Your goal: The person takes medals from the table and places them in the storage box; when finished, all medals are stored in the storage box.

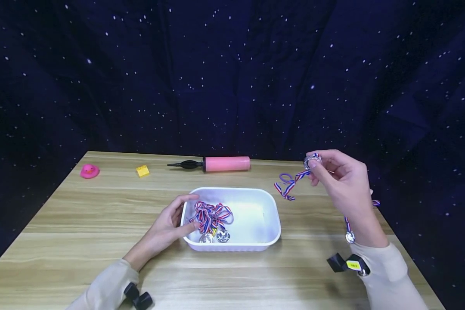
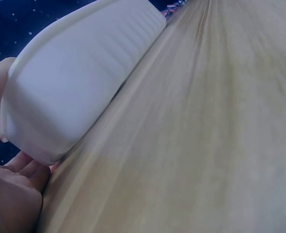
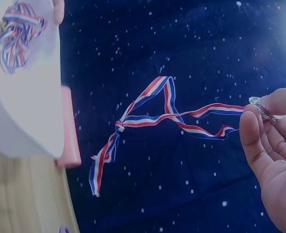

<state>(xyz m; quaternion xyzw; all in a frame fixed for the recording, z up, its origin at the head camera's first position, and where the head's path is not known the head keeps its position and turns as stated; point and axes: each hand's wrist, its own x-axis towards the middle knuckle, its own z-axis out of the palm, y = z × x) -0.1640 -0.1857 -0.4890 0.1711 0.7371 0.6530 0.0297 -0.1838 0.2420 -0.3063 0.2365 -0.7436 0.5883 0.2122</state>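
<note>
Nearest, short of the tub (image 1: 252, 247), pale sleeves (image 1: 389, 275) reach in over the wooden desk (image 1: 81, 241), each with a black device (image 1: 354, 264) at the wrist. The left hand (image 1: 166, 224) grasps the tub's left end, its thumb over the rim and its other fingers around the outside. Inside the tub, toward its left side, lies a tangle of red, white and blue ribbons (image 1: 206, 217), with two silver medals (image 1: 223, 235) at the tub's near wall and a bit of yellow between them. To the right of the tub, partly hidden by the right forearm, another medal (image 1: 350, 237) lies on its striped ribbon. The right hand (image 1: 345, 181), raised to the right of the tub and past its far corner, pinches a silver disc (image 1: 309, 160) between thumb and fingers; its knotted strap (image 3: 150, 121) hangs free, well apart from the tub's contents. A purple band (image 1: 284, 174) lies beyond the tub's far right corner, near that strap. Behind the tub rests a pink pump (image 1: 227, 164), its black nozzle pointing left. Beyond the tub and to its left sits a yellow block (image 1: 142, 171), with a pink duck (image 1: 89, 171) farther left. Farthest, behind the tub and everything else, hangs a dark blue cloth (image 1: 232, 86) with white specks.
</note>
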